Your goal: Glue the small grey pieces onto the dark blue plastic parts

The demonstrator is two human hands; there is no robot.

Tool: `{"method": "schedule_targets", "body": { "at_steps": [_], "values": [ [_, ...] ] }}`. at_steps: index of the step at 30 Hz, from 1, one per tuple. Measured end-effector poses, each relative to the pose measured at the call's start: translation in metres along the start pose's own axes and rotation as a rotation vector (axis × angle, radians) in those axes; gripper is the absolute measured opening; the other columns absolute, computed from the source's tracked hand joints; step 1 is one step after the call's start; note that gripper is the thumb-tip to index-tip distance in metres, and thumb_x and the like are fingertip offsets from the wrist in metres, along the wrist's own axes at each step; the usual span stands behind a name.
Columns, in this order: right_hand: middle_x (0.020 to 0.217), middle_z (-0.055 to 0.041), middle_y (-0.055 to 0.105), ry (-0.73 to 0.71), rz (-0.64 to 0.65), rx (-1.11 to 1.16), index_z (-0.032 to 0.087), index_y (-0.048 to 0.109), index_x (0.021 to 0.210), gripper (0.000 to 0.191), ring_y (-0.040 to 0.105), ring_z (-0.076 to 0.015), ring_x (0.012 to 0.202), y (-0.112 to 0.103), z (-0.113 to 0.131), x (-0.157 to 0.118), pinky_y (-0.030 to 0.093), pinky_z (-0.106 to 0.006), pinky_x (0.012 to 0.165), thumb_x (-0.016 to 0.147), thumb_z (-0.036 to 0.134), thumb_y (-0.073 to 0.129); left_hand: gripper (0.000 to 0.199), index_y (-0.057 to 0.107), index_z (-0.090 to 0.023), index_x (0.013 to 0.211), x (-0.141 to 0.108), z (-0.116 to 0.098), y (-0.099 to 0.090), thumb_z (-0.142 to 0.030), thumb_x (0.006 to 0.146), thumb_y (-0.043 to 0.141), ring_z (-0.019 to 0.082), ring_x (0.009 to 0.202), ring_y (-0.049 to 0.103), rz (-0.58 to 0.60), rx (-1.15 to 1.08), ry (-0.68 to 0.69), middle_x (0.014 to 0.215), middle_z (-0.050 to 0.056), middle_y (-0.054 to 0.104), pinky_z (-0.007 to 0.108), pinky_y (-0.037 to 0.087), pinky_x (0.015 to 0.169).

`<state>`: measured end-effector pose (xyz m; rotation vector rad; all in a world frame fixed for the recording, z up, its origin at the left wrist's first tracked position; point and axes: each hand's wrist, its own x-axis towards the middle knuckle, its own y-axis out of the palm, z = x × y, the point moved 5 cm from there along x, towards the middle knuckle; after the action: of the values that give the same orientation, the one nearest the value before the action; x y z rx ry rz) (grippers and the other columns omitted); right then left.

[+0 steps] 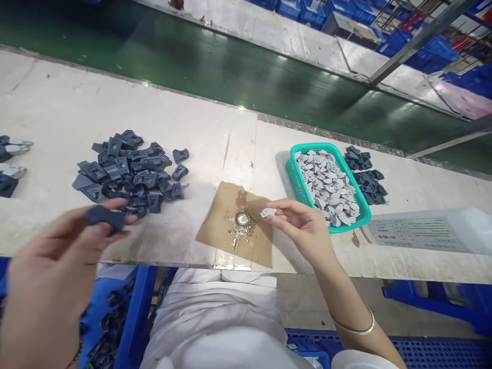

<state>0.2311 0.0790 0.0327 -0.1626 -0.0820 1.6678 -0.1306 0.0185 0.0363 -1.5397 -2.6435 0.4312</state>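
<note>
Between the thumb and fingers of my left hand [65, 261] is a dark blue-grey plastic part [104, 219], held above the table's near edge. Just beyond it lies a heap of similar dark plastic parts [123, 169]. My right hand [302, 225] pinches a small light grey plastic piece [268, 212] by its end. That piece hovers over the right side of a brown paper sheet [215, 225]. On the sheet sits a small round cap [242, 219] with shiny wet spots around it. A green basket [364, 215] full of light grey pieces [326, 187] stands beyond my right hand.
Two small piles of dark parts [369, 187] lie right of the basket. A white bottle with a printed label [426, 230] lies at the right. Dark parts with light pieces [11, 148] are at the far left. Behind the table runs a green conveyor belt [215, 66].
</note>
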Motion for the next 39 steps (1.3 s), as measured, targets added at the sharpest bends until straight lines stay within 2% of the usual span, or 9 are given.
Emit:
{"method": "schedule_targets", "body": {
  "at_steps": [2, 6, 11, 14, 18, 23, 30, 35, 39],
  "values": [
    [0.088, -0.0028, 0.077, 0.019, 0.012, 0.013, 0.025, 0.080, 0.095, 0.016, 0.068, -0.0135, 0.075, 0.005, -0.005, 0.000, 0.058, -0.025, 0.071, 0.079, 0.025, 0.082, 0.020, 0.072, -0.019, 0.096, -0.019, -0.008, 0.035, -0.030, 0.079, 0.075, 0.021, 0.088, 0.070, 0.175, -0.165, -0.183, 0.104, 0.005, 0.077, 0.029, 0.060, 0.074],
    [0.086, -0.0031, 0.077, 0.051, 0.048, 0.081, 0.023, 0.078, 0.091, 0.011, 0.068, -0.0128, 0.075, 0.013, -0.012, -0.002, 0.057, -0.024, 0.070, 0.082, 0.027, 0.082, 0.022, 0.075, -0.020, 0.096, -0.040, -0.011, 0.091, -0.036, 0.082, 0.076, 0.016, 0.080, 0.068, 0.522, -0.240, -0.281, 0.101, 0.006, 0.076, 0.023, 0.058, 0.067],
    [0.079, -0.0008, 0.072, 0.079, 0.080, 0.204, 0.021, 0.072, 0.085, 0.013, 0.065, -0.0103, 0.068, 0.020, -0.015, -0.003, 0.054, -0.021, 0.064, 0.080, 0.026, 0.084, 0.021, 0.073, -0.022, 0.100, -0.049, 0.000, 0.125, -0.032, 0.082, 0.079, 0.015, 0.087, 0.068, 0.745, -0.322, -0.282, 0.105, 0.005, 0.075, 0.021, 0.057, 0.072],
    [0.086, -0.0006, 0.073, 0.081, 0.107, 0.224, 0.025, 0.074, 0.096, 0.017, 0.067, -0.0119, 0.076, 0.022, -0.014, -0.002, 0.056, -0.024, 0.071, 0.081, 0.026, 0.083, 0.020, 0.073, -0.022, 0.102, -0.053, 0.001, 0.132, -0.030, 0.085, 0.076, 0.016, 0.094, 0.068, 0.762, -0.327, -0.250, 0.107, 0.005, 0.074, 0.023, 0.057, 0.081],
    [0.103, -0.0043, 0.078, 0.037, 0.134, 0.046, 0.027, 0.078, 0.108, 0.022, 0.069, -0.0178, 0.095, 0.020, -0.011, 0.001, 0.056, -0.032, 0.086, 0.086, 0.027, 0.077, 0.016, 0.073, -0.022, 0.102, -0.058, -0.003, 0.137, -0.028, 0.087, 0.073, 0.016, 0.096, 0.068, 0.772, -0.312, -0.181, 0.105, 0.004, 0.073, 0.023, 0.056, 0.084],
    [0.089, -0.0046, 0.078, 0.072, 0.064, 0.029, 0.022, 0.079, 0.092, 0.016, 0.070, -0.0168, 0.077, 0.020, -0.014, 0.002, 0.059, -0.031, 0.073, 0.080, 0.031, 0.082, 0.014, 0.074, -0.023, 0.104, -0.058, -0.006, 0.139, -0.025, 0.091, 0.069, 0.016, 0.104, 0.065, 0.748, -0.266, -0.029, 0.109, 0.004, 0.070, 0.021, 0.055, 0.086],
    [0.091, -0.0054, 0.076, -0.093, 0.051, -0.215, 0.021, 0.075, 0.088, 0.007, 0.070, -0.0179, 0.081, 0.029, -0.007, 0.004, 0.060, -0.032, 0.073, 0.087, 0.028, 0.075, 0.015, 0.067, -0.021, 0.109, -0.065, -0.001, 0.140, -0.028, 0.098, 0.059, 0.014, 0.089, 0.066, 0.729, -0.187, 0.074, 0.109, 0.005, 0.068, 0.024, 0.055, 0.079],
    [0.090, -0.0047, 0.075, -0.245, 0.073, -0.351, 0.023, 0.071, 0.087, 0.003, 0.069, -0.0193, 0.085, 0.035, 0.001, 0.006, 0.056, -0.034, 0.078, 0.090, 0.022, 0.071, 0.009, 0.065, -0.023, 0.104, -0.066, 0.001, 0.145, -0.022, 0.096, 0.061, 0.012, 0.089, 0.064, 0.647, -0.120, 0.214, 0.101, 0.002, 0.067, 0.020, 0.053, 0.076],
    [0.091, -0.0051, 0.074, -0.257, 0.115, -0.356, 0.022, 0.071, 0.088, 0.004, 0.067, -0.0185, 0.083, 0.040, -0.002, 0.005, 0.052, -0.031, 0.069, 0.091, 0.020, 0.069, 0.009, 0.066, -0.022, 0.103, -0.065, 0.001, 0.146, -0.021, 0.096, 0.061, 0.012, 0.087, 0.065, 0.619, -0.079, 0.230, 0.099, 0.001, 0.069, 0.020, 0.054, 0.075]
  ]
}}
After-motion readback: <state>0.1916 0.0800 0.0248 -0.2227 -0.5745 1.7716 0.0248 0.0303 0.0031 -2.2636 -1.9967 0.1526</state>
